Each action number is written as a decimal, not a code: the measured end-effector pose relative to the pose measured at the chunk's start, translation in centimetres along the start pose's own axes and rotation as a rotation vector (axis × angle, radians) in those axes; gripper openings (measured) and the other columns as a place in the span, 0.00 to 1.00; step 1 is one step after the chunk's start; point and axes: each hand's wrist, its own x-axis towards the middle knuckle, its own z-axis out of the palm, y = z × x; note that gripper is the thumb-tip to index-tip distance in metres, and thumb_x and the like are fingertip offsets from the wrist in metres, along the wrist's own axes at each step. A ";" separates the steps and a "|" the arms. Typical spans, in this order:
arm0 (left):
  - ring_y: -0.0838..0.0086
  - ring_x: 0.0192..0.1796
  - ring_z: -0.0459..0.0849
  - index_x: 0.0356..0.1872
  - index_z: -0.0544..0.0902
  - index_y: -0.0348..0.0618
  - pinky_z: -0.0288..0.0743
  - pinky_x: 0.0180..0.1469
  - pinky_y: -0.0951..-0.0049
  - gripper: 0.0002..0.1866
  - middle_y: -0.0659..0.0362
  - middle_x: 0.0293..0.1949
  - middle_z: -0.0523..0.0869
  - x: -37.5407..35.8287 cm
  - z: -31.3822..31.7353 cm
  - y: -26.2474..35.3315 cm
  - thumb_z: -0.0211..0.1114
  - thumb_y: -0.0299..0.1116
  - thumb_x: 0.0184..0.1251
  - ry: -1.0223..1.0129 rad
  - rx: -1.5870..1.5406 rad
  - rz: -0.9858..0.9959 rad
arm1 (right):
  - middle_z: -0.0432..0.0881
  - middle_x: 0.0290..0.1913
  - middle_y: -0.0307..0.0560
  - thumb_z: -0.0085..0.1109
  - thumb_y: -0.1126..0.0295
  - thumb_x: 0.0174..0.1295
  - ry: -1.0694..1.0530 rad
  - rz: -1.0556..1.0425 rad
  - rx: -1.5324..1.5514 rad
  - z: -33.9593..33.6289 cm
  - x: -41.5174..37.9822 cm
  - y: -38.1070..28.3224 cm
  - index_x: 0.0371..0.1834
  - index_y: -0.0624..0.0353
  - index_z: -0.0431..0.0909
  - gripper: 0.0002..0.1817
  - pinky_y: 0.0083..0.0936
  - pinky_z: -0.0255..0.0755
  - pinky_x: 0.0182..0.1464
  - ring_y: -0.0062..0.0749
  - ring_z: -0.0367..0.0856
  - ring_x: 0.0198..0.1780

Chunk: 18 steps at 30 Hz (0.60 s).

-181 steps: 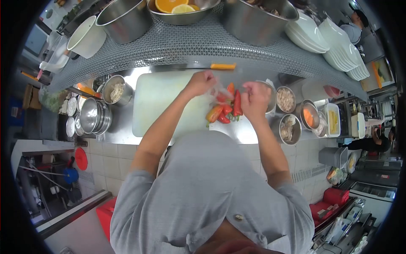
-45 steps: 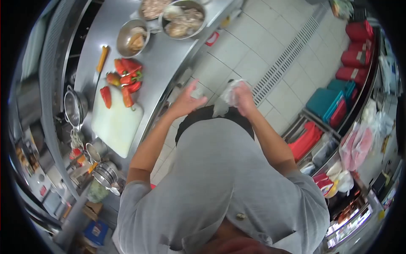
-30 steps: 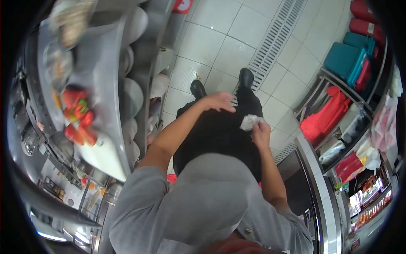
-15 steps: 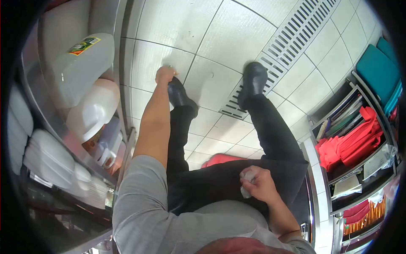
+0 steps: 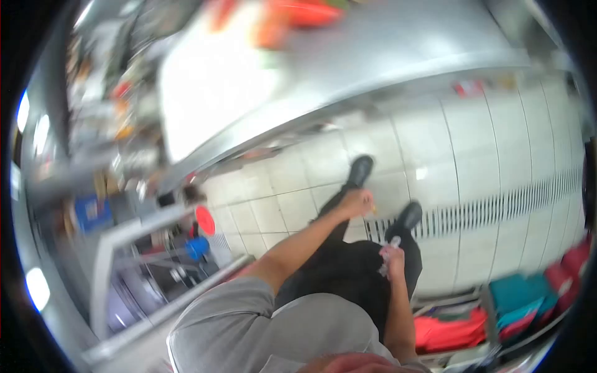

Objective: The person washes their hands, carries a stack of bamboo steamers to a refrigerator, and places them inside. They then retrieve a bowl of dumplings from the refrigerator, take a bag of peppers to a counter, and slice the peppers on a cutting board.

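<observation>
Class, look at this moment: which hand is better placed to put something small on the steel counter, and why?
Probably the left. The left hand is stretched out on the counter side, while the right hand is close to the body, shut on crumpled plastic wrap.

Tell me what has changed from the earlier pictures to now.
Six seconds ago both hands worked at the red peppers on the cutting board. The person then turned away and bent down; half a second ago the left hand was down by the shoe, and it has now come up, closed on something small and blurred. The right hand has kept its crumpled plastic wrap throughout. The peppers stay on the counter.
</observation>
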 end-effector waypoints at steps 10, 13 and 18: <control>0.78 0.24 0.84 0.35 0.83 0.42 0.76 0.25 0.74 0.09 0.60 0.27 0.87 -43.4 -14.7 -8.1 0.66 0.36 0.68 0.580 -0.654 -0.285 | 0.80 0.45 0.43 0.49 0.69 0.67 -0.341 -0.265 -0.659 21.0 -15.5 -14.2 0.57 0.63 0.80 0.19 0.22 0.73 0.44 0.29 0.78 0.42; 0.79 0.26 0.84 0.36 0.83 0.42 0.75 0.24 0.77 0.07 0.60 0.27 0.86 -50.6 -16.7 -17.1 0.67 0.35 0.68 0.784 -0.866 -0.266 | 0.83 0.48 0.45 0.57 0.78 0.63 -0.355 -0.357 -0.803 34.4 -17.5 -13.3 0.57 0.63 0.79 0.18 0.23 0.74 0.48 0.26 0.79 0.46; 0.80 0.28 0.84 0.41 0.81 0.42 0.75 0.26 0.79 0.08 0.62 0.29 0.84 -63.6 -18.2 -27.1 0.69 0.33 0.67 1.141 -1.142 -0.218 | 0.83 0.53 0.46 0.69 0.75 0.60 -0.590 -0.486 -1.265 56.6 -19.6 -9.6 0.52 0.65 0.81 0.17 0.26 0.74 0.53 0.27 0.80 0.55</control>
